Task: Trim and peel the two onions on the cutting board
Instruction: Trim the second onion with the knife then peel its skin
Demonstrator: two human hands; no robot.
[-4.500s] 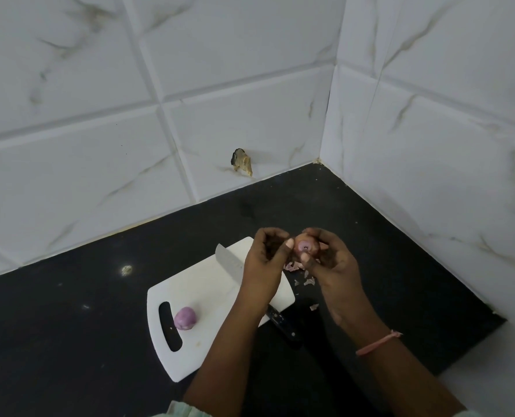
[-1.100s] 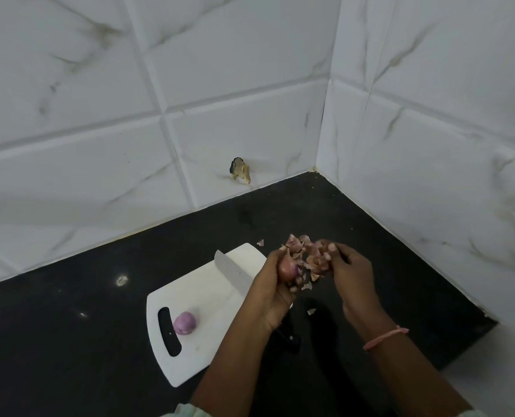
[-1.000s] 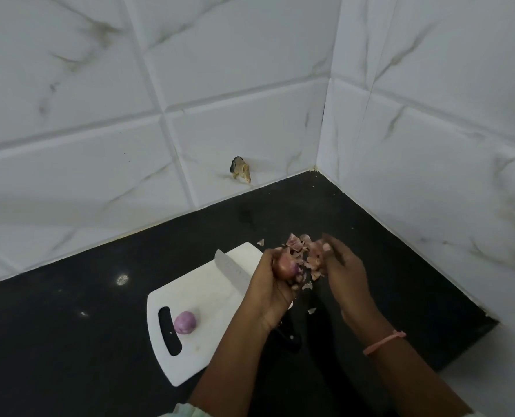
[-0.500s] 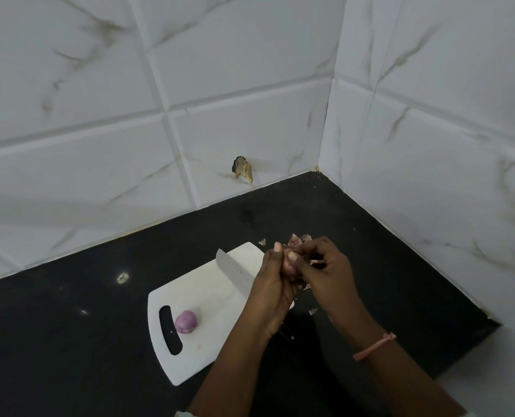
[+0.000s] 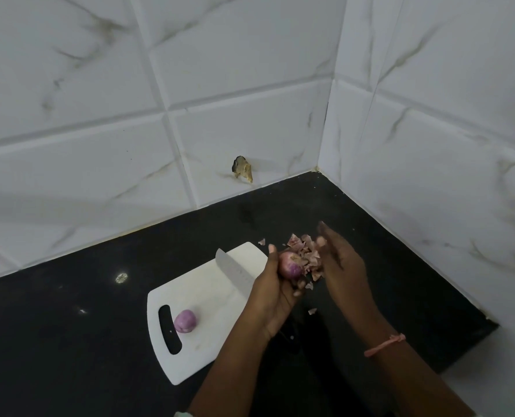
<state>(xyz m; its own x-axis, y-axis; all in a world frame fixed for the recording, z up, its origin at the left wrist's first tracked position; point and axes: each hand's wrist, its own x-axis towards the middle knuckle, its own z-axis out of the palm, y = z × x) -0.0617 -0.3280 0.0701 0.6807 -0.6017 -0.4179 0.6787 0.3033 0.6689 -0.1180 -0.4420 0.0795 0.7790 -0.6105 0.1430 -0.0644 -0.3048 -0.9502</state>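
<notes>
Purple onion [image 5: 290,265] sits gripped in left hand [image 5: 275,291].

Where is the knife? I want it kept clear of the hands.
The knife lies across the cutting board's far right corner, just left of the left hand.
</notes>
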